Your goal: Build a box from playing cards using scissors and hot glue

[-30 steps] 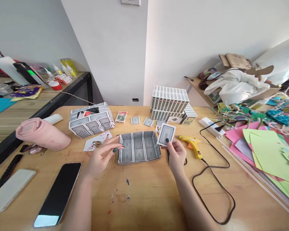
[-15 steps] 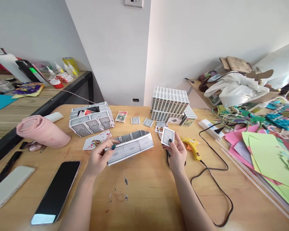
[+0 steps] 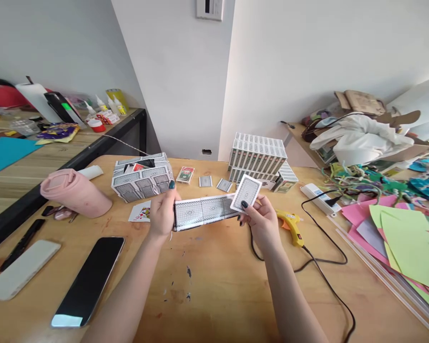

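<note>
Head: boxy grey card tray held in left grip could be dented by white-edged card pinched in right grip.

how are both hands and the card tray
Left hand grips card tray by left end. Right hand holds loose card, overlapping tray's right end. Glue gun beside right hand.

The card-covered tray spans the gap between the left hand and the right hand; on the near side of both, the middle of the surface offers open room (only dark flecks mark it). Beyond the left hand, the patterned box bars the way. Right of the right hand lie the yellow glue gun and black cord; stacked card packs rise beyond.
</note>
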`<state>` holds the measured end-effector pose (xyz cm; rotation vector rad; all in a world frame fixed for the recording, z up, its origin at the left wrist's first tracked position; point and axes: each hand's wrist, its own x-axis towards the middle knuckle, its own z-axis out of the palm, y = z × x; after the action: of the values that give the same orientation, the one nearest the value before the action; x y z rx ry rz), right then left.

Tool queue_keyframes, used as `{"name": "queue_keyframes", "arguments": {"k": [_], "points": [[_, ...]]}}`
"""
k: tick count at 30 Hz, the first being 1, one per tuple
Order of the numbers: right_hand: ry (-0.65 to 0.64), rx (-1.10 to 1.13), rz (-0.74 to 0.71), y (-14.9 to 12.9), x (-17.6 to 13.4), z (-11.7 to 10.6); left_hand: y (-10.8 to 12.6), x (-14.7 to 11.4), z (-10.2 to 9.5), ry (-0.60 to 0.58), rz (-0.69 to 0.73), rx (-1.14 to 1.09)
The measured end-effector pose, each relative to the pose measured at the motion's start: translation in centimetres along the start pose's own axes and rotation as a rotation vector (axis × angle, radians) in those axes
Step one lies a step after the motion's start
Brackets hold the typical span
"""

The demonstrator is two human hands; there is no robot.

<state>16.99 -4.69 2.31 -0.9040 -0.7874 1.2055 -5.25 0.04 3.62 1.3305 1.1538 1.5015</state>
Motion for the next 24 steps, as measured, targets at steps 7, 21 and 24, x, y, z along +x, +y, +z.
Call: {"name": "queue_keyframes", "arguments": {"k": [7, 21, 24], "points": [[-0.174, -0.089, 0.087, -4.3, 1.2, 2.9, 1.3, 1.4, 2.7, 0.011, 0.073, 0.084], [0.008, -0.128, 0.059, -7.2, 0.6, 2.2, 1.5, 1.0, 1.6, 0.057, 0.760, 0.217], [-0.185, -0.055, 0.162, -7.3, 0.2, 2.5, 1.7, 0.9, 1.6, 0.082, 1.008, 0.340]]}}
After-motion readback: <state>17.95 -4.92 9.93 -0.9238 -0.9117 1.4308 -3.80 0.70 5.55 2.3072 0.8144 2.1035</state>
